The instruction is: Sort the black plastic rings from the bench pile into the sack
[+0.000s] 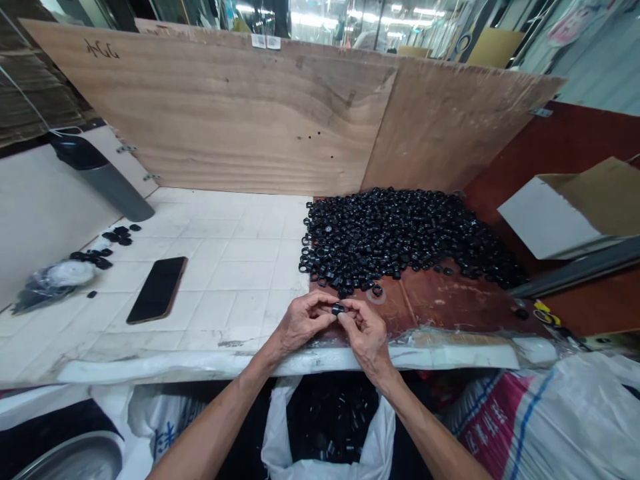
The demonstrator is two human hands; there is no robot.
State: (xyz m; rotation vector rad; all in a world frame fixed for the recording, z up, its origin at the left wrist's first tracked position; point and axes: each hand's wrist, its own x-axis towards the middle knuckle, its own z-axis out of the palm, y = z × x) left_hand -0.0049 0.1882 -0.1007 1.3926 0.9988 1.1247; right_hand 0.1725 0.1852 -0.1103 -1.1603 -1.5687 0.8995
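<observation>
My left hand and my right hand meet above the table's front edge. Their fingertips pinch a small black plastic ring between them. Just beyond my fingers, a large heap of similar black rings spreads over a reddish-brown board. One loose ring lies at the heap's near edge, close to my right hand. Under my hands, an open white plastic sack holds more black pieces.
A white tiled tabletop to the left holds a black smartphone, a few black pieces and a plastic bag. Plywood boards stand behind the heap. A woven sack sits at lower right, a cardboard box at right.
</observation>
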